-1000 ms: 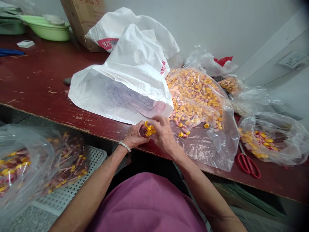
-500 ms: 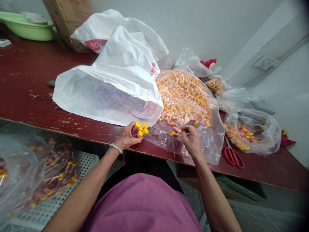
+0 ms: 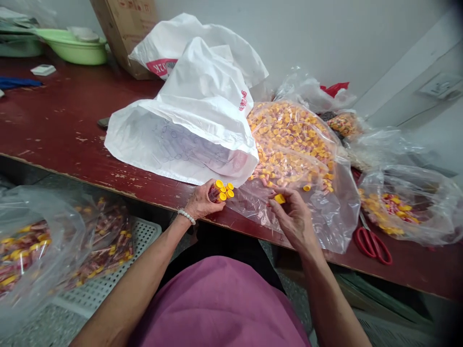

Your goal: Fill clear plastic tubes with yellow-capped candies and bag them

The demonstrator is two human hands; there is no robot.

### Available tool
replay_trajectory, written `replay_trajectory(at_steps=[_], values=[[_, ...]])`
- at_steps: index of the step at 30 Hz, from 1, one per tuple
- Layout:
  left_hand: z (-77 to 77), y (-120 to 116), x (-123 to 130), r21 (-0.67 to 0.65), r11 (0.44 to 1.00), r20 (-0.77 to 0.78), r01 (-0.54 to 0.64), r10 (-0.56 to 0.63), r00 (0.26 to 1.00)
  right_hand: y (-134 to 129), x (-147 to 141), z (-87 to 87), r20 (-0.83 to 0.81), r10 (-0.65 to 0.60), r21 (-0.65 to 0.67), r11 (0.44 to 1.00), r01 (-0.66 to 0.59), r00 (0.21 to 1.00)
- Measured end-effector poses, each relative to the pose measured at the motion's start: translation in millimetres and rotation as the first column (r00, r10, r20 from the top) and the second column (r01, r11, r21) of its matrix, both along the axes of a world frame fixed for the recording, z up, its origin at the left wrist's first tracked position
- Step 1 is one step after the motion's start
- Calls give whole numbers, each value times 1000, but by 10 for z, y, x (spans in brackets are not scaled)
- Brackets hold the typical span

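Observation:
My left hand [image 3: 200, 201], with a beaded bracelet at the wrist, is closed round several slim tubes with yellow caps [image 3: 222, 192], caps facing up. To its right, my right hand [image 3: 297, 216] pinches a yellow cap [image 3: 279, 198] with a short reddish piece at its end, above the clear plastic sheet. Behind the right hand lies a clear bag heaped with yellow-capped pieces [image 3: 289, 130]. A white woven sack [image 3: 206, 86] lies open behind my left hand, with clear tubes [image 3: 188, 144] inside.
Red-handled scissors [image 3: 373, 245] and a smaller clear bag [image 3: 434, 207] of capped pieces lie at the right. The dark red table [image 3: 61, 120] ends just before me. At the lower left, bags of filled tubes [image 3: 108, 246] rest on a white crate [image 3: 144, 236]. A green basin [image 3: 77, 50] stands back left.
My right hand has picked up a yellow-capped piece from the plastic sheet and turned it upward. My left hand still holds its tubes. The view has shifted left.

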State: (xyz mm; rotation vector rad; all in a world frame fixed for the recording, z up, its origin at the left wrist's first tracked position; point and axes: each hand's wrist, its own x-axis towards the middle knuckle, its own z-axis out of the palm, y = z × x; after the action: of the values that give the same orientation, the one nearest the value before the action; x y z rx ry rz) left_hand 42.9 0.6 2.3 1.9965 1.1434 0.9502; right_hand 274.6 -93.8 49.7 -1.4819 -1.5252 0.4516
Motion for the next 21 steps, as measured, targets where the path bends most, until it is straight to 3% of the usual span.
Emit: replay_trajectory(at_steps=[2,4,8,13,17,21], values=[[17,-4,-5,-4,1000,-11,4,-4,1000,2,-298,78,-97,108,33,994,-106,989],[34,-5,-10,4,1000,-22,4,-4,1000,98,-597,91,-89,168,76,984,-161,982],[11,14,-15,31,999,-24,-8,9,1000,400,-977,-4,54,133,195,971,-141,990],[-49,41,-18,52,998,-45,-20,22,999,508,-985,-82,237,183,238,941,-240,954],[-17,27,-21,40,999,-25,-20,21,999,392,-907,-65,220,94,265,952,-152,971],[19,18,-33,10,1000,0,4,-4,1000,303,-938,-66,446,162,163,952,-258,880]])
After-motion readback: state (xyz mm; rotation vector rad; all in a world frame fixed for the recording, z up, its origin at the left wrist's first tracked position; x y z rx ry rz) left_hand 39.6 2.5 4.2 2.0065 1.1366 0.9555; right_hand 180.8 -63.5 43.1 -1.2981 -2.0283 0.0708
